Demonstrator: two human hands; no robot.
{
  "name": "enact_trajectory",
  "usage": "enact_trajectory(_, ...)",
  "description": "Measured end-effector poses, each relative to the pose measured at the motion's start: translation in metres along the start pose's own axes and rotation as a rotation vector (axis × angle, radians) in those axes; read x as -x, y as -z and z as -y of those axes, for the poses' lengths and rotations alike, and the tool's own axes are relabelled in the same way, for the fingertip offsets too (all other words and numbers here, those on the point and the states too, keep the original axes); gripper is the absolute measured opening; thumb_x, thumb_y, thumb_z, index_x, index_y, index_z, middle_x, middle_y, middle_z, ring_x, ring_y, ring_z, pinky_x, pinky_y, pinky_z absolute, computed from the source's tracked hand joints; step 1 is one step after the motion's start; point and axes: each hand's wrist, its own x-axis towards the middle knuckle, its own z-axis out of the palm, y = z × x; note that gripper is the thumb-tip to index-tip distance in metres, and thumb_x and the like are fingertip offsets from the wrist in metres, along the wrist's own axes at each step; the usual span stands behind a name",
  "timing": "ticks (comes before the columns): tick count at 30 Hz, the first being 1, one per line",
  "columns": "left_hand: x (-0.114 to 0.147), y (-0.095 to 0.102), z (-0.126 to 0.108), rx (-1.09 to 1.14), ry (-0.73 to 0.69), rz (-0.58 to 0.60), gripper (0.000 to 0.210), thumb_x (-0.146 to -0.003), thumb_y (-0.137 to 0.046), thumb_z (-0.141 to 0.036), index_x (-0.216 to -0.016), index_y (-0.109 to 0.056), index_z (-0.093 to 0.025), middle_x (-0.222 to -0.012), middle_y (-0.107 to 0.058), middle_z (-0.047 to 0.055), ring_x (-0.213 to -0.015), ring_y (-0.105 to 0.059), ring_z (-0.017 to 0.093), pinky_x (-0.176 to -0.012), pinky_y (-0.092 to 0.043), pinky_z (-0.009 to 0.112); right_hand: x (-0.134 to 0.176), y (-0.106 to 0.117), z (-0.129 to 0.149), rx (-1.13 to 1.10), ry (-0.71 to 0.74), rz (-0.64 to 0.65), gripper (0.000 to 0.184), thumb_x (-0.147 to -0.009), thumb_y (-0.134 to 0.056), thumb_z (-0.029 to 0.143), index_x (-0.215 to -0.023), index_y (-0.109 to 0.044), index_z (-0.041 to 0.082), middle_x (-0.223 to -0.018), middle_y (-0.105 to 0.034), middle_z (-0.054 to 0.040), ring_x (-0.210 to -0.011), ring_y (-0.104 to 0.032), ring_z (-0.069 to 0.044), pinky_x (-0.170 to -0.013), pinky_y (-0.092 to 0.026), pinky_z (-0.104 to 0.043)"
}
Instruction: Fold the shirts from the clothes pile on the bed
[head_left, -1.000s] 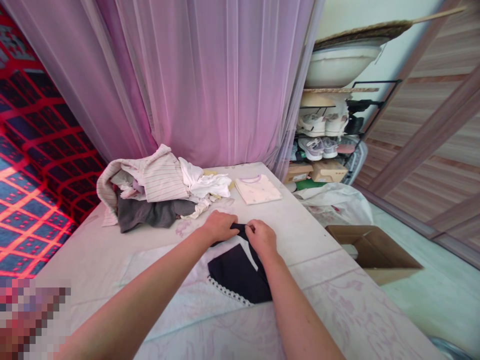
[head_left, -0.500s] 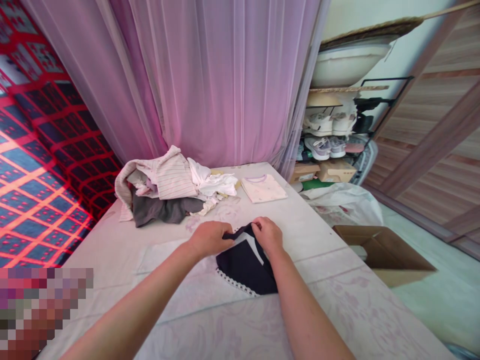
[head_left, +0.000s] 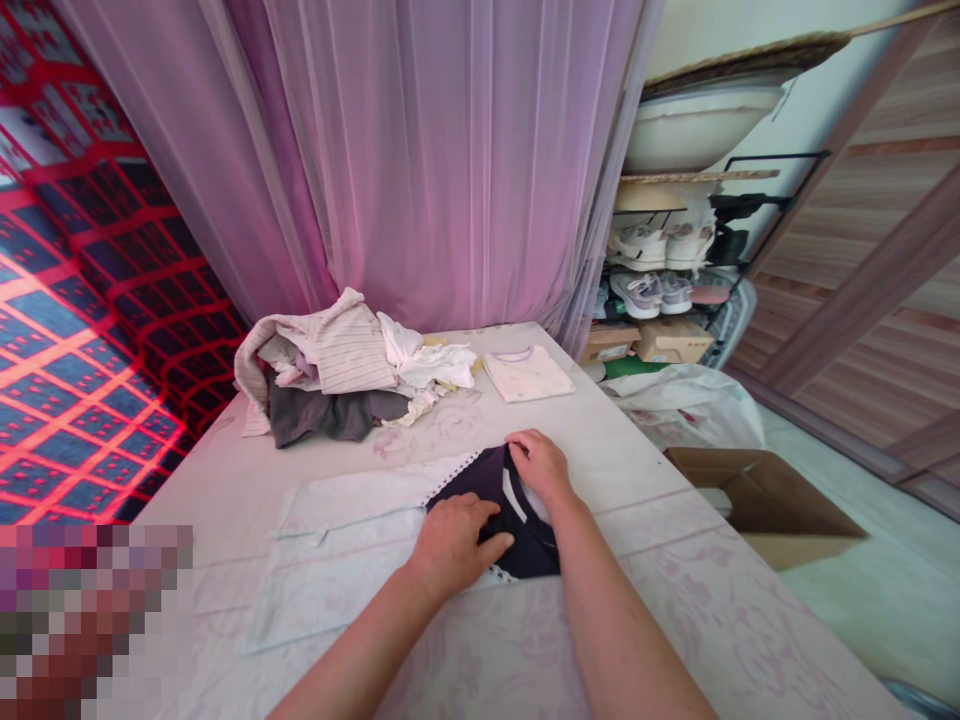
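A folded shirt (head_left: pixel 337 565) lies flat before me, with a pale lower body and a dark navy yoke (head_left: pixel 534 556) edged in scalloped lace. My left hand (head_left: pixel 456 540) rests palm down on the yoke, thumb and fingers apart. At the far corner of the yoke, beside the neckline, my right hand (head_left: pixel 541 464) pinches the dark fabric. My right forearm covers part of the shirt's right edge.
A rumpled clothes pile (head_left: pixel 337 365) lies at the back left of the covered bed or table (head_left: pixel 480 660). Near it is a folded pale shirt (head_left: pixel 529 377). A cardboard box (head_left: pixel 765 500) and a shoe rack (head_left: pixel 675 270) stand right. Purple curtains (head_left: pixel 450 180) hang behind.
My left hand has let go of the far edge and come down toward me onto the yoke. The dark fabric now lies flatter. My right hand has kept its pinch.
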Motion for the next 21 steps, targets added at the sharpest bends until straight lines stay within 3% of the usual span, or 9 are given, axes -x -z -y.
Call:
enact_trajectory(4, -0.002, 0.009, 0.023, 0.117, -0.09, -0.13, 0.034, -0.092, -0.04, -0.041, -0.102, -0.068, -0.026, -0.096, -0.069, 0.003, -0.09, -0.062, 0.016, -0.083, -0.047, 0.027, -0.001, 0.001, 0.001, -0.02, -0.036, -0.035, 0.024, -0.085, -0.045, 0.018, -0.091, -0.068, 0.024, -0.099, -0.069, -0.0013, -0.092, -0.06, -0.015, -0.081, -0.042, -0.024)
enact_trajectory(7, -0.007, 0.013, 0.048, -0.04, -0.062, -0.204, 0.037, -0.093, -0.039, -0.039, -0.117, -0.063, -0.025, -0.123, -0.062, 0.007, -0.115, -0.054, 0.021, -0.101, -0.039, 0.037, -0.002, 0.001, 0.007, 0.027, -0.062, -0.032, 0.023, -0.088, -0.047, 0.031, -0.088, -0.068, 0.022, -0.092, -0.068, -0.0029, -0.084, -0.06, -0.015, -0.075, -0.042, -0.025)
enact_trajectory(9, -0.008, 0.01, 0.062, -0.157, -0.047, -0.141, 0.043, -0.092, -0.041, -0.044, -0.129, -0.054, -0.028, -0.141, -0.049, 0.007, -0.131, -0.04, 0.026, -0.109, -0.029, 0.047, -0.002, 0.001, 0.011, 0.078, -0.061, -0.013, 0.023, -0.085, -0.051, 0.037, -0.086, -0.068, 0.022, -0.089, -0.068, -0.003, -0.083, -0.06, -0.016, -0.074, -0.041, -0.025)
enact_trajectory(12, -0.006, 0.001, 0.071, -0.24, -0.042, -0.03, 0.054, -0.089, -0.039, -0.056, -0.138, -0.043, -0.033, -0.151, -0.034, 0.005, -0.139, -0.026, 0.03, -0.111, -0.021, 0.054, -0.003, 0.0, 0.014, 0.151, -0.075, 0.011, 0.016, -0.082, -0.054, 0.029, -0.086, -0.068, 0.022, -0.09, -0.067, -0.0026, -0.085, -0.059, -0.016, -0.074, -0.04, -0.025)
enact_trajectory(16, -0.002, -0.006, 0.068, -0.271, -0.03, -0.02, 0.06, -0.087, -0.038, -0.062, -0.141, -0.038, -0.035, -0.153, -0.029, 0.007, -0.141, -0.022, 0.031, -0.112, -0.016, 0.057, -0.003, 0.002, 0.011, 0.184, -0.101, 0.027, 0.022, -0.082, -0.049, 0.018, -0.091, -0.069, 0.022, -0.095, -0.067, -0.0036, -0.086, -0.06, -0.015, -0.077, -0.042, -0.024)
enact_trajectory(21, -0.003, -0.006, 0.064, -0.289, -0.026, -0.027, 0.058, -0.086, -0.041, -0.061, -0.14, -0.038, -0.038, -0.153, -0.029, 0.006, -0.141, -0.02, 0.034, -0.11, -0.014, 0.061, -0.006, 0.009, 0.027, 0.132, -0.031, -0.021, 0.036, -0.087, -0.039, 0.018, -0.113, -0.064, 0.018, -0.116, -0.065, -0.007, -0.106, -0.058, -0.017, -0.094, -0.041, -0.027)
